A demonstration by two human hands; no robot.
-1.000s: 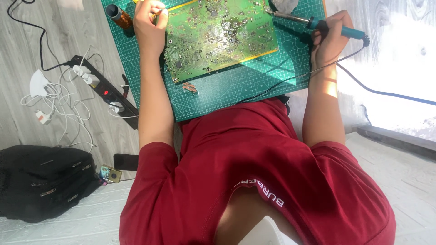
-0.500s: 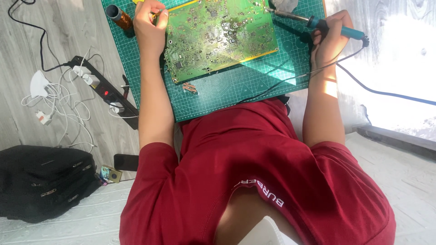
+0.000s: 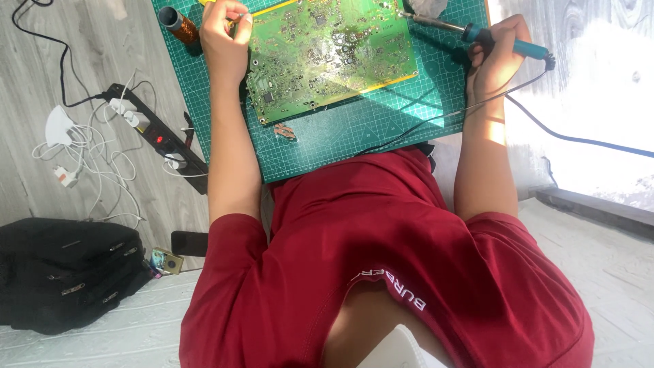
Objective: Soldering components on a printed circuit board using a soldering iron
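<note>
Nothing has visibly shifted since the earlier frames: both hands sit where they were, and the board has not moved. At the upper centre of the frame, a green circuit board [image 3: 327, 54] lies tilted on a green cutting mat [image 3: 354, 133]. At the upper left of the board, the left hand [image 3: 223, 37] rests on the board's corner, its fingers curled together and pinching a thin wire-like strand against the edge. At the upper right, the right hand [image 3: 496, 58] is closed in a pen-style grip around the teal handle of a soldering iron [image 3: 477, 34], whose tip points left to the board's top right corner. A copper wire spool [image 3: 178, 23] stands just left of the left hand. A black power strip [image 3: 157, 136] lies on the grey floor at left, a black bag [image 3: 65, 272] at lower left.
</note>
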